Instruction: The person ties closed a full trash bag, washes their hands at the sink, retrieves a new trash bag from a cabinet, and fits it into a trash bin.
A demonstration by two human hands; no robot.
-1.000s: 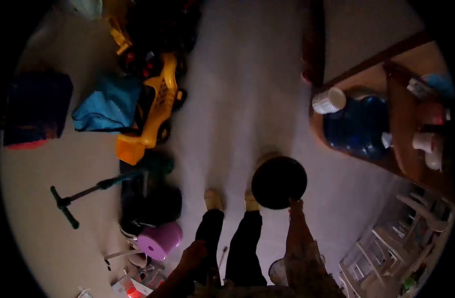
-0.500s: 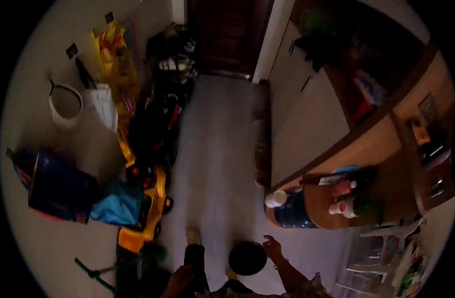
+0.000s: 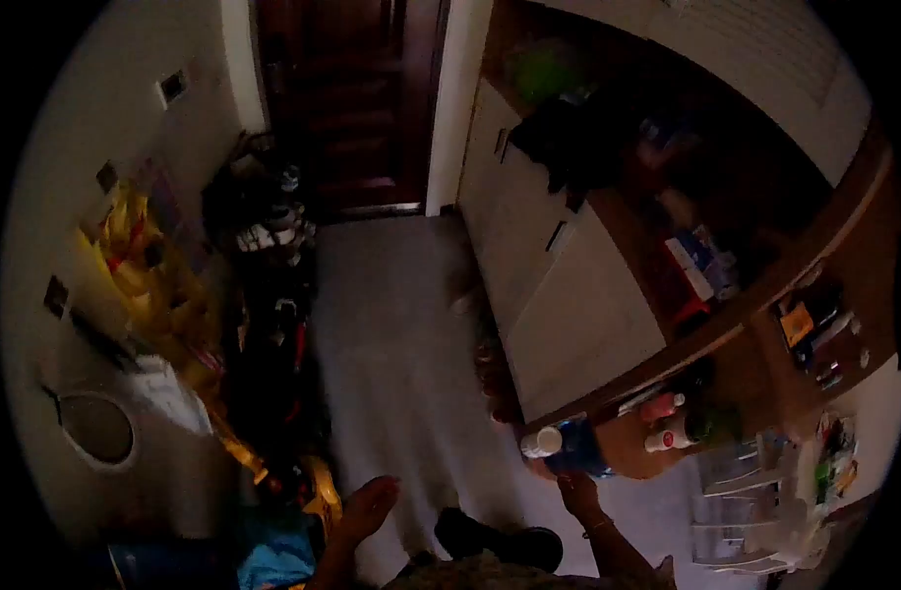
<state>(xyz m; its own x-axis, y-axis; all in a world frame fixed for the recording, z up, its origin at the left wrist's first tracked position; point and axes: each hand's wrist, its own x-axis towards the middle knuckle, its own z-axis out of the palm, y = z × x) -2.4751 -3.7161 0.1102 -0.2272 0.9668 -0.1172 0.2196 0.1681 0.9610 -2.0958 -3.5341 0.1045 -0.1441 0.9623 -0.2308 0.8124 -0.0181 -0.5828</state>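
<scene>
My left hand (image 3: 372, 503) is at the lower middle, beside the yellow toy vehicle (image 3: 323, 492); its fingers look loosely stretched out, with nothing visible in them. My right hand (image 3: 578, 498) reaches out at the lower right, empty, with its fingers loosely apart and a bracelet at the wrist. It appears just in front of a large blue bottle (image 3: 580, 450) and a white-lidded container (image 3: 543, 442); contact cannot be made out. A round black object (image 3: 535, 549) lies low between my hands, apart from the right one. My dark-trousered leg (image 3: 460, 531) is beside it.
A dark red door (image 3: 352, 98) closes the corridor ahead. Pale cabinets (image 3: 569, 305) and a wooden counter (image 3: 726, 393) with bottles line the right side. White chairs (image 3: 755, 511) stand at the lower right. Yellow bags (image 3: 160, 285) and piled dark items (image 3: 269, 226) line the left wall.
The view has tilted up towards the door and turned right. My right hand has left the black object's rim. My left hand has come forward, away from my leg.
</scene>
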